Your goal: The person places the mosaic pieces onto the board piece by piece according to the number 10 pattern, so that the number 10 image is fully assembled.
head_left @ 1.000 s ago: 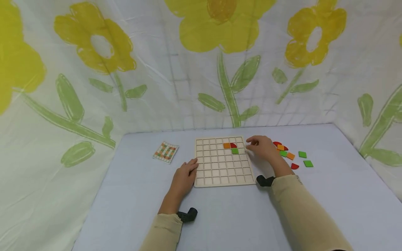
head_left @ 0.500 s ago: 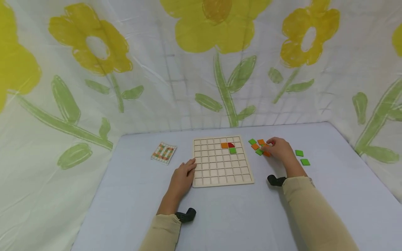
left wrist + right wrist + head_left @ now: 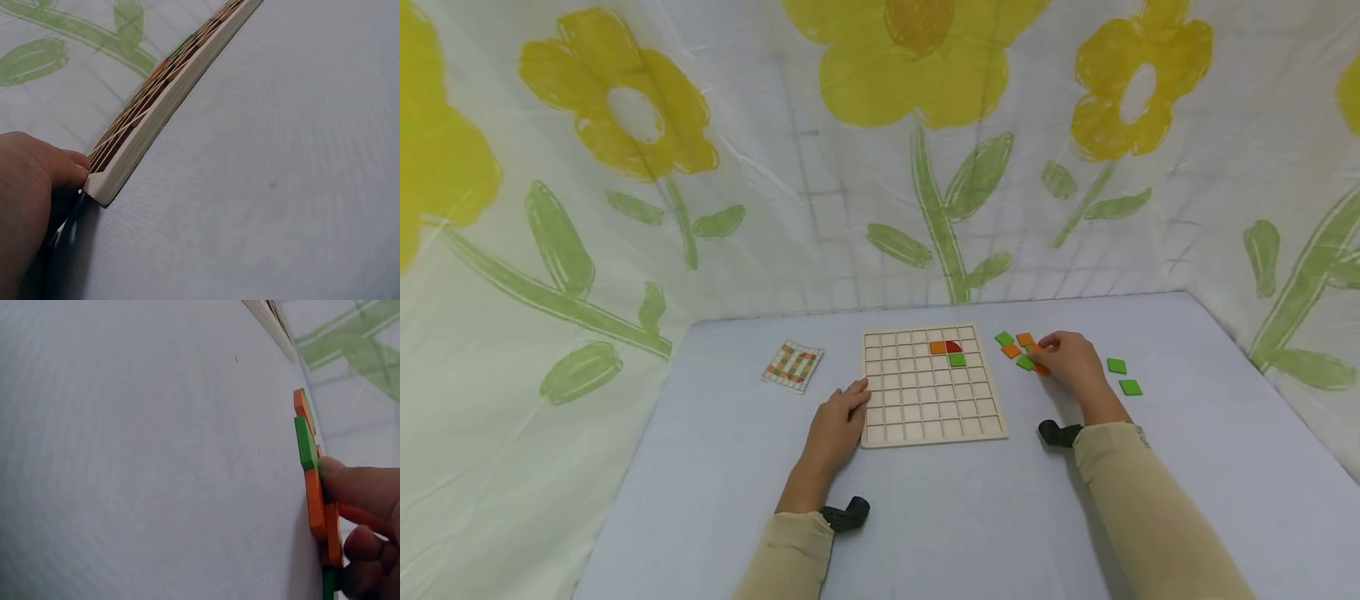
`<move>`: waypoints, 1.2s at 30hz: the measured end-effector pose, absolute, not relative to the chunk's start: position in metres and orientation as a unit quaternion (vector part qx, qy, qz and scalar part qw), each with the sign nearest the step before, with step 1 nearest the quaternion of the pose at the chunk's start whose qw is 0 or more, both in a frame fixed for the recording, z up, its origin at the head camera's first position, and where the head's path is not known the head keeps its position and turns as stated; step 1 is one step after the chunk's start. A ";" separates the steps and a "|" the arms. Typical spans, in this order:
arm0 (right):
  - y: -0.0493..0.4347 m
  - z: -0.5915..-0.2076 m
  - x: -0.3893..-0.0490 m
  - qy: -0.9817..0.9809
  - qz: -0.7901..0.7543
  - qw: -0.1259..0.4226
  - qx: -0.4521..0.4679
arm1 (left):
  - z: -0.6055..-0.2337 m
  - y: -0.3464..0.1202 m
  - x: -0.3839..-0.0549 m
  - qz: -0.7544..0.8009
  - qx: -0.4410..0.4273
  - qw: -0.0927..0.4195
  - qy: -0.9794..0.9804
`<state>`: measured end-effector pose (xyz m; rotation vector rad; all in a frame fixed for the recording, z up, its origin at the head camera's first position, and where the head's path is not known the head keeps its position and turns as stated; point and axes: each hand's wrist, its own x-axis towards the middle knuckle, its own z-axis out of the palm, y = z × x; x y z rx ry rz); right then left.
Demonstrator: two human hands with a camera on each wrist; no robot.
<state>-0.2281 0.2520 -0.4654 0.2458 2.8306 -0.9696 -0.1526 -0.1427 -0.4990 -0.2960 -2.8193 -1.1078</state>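
Note:
My left hand (image 3: 837, 425) rests at the left edge of a square wooden grid board (image 3: 925, 408); in the left wrist view its thumb touches the board's corner. Three pieces lie in the board's upper right cells: an orange square tile (image 3: 937, 347), a red quarter-round tile (image 3: 953, 346) and a green square tile (image 3: 957, 360). Right of the board, my right hand (image 3: 1071, 365) reaches into a cluster of loose tiles, fingers bent. Its fingertips touch an orange tile (image 3: 1036, 352). Something red (image 3: 359, 519) shows among the fingers in the right wrist view. Whether they pinch a tile is hidden.
Two green tiles (image 3: 1123, 377) lie apart, right of my right hand. At the left of the board is a pattern card (image 3: 793, 366) with coloured squares. A flowered cloth (image 3: 760, 233) hangs behind the white table (image 3: 940, 517).
My right hand has moved right from the board's edge to the loose tiles, uncovering several green and orange ones and covering the red ones. The left hand stays at the board.

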 end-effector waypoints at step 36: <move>0.162 -0.459 -0.228 0.932 -0.304 0.135 -0.141 | -0.498 -0.143 -0.152 -0.365 -0.100 0.053 -0.924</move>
